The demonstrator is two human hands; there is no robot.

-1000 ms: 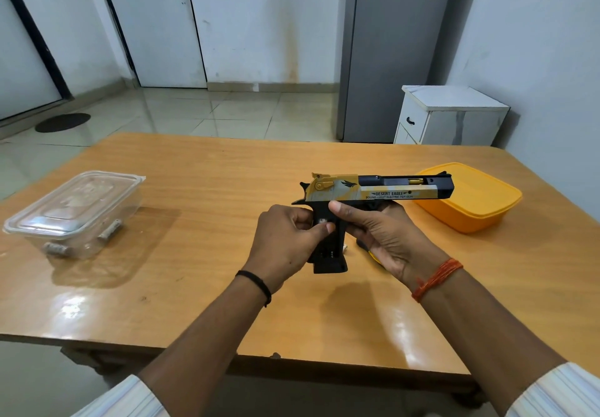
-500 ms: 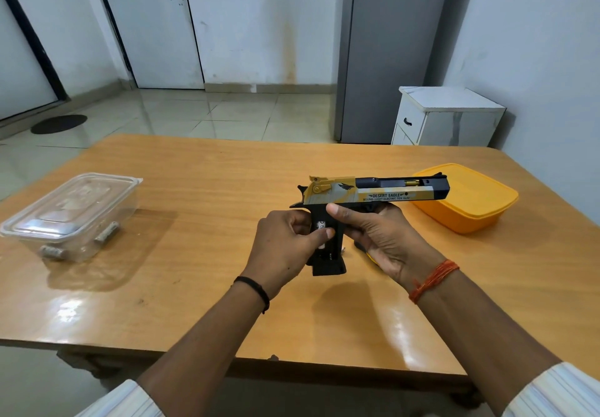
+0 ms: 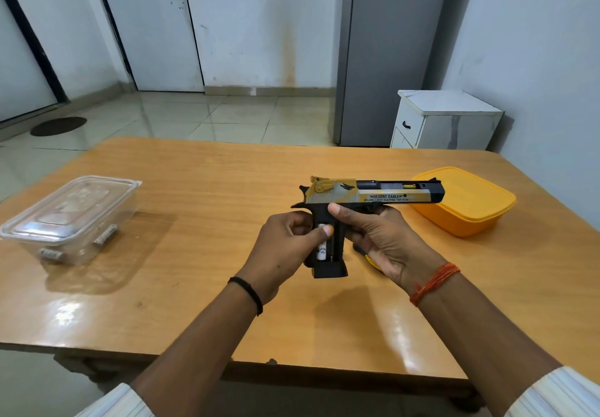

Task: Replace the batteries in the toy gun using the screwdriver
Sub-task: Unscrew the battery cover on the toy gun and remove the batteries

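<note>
A black and gold toy gun (image 3: 383, 194) is held upright above the middle of the table, barrel pointing right. My right hand (image 3: 378, 238) grips it under the slide, thumb across the black grip. My left hand (image 3: 285, 248) holds the grip from the left, its thumb pressing the top of a white battery (image 3: 322, 251) that sits in the open grip compartment. Behind my right hand, a black and yellow object (image 3: 370, 259), probably the screwdriver, lies on the table, mostly hidden.
A clear lidded plastic box (image 3: 69, 218) with batteries inside stands at the table's left. An orange lidded container (image 3: 467, 204) stands at the right, just beyond the gun's muzzle. The wooden table's (image 3: 201, 286) front edge runs below my forearms.
The white battery now shows in the opened grip under my left thumb. Both hands and the gun have stayed almost in place.
</note>
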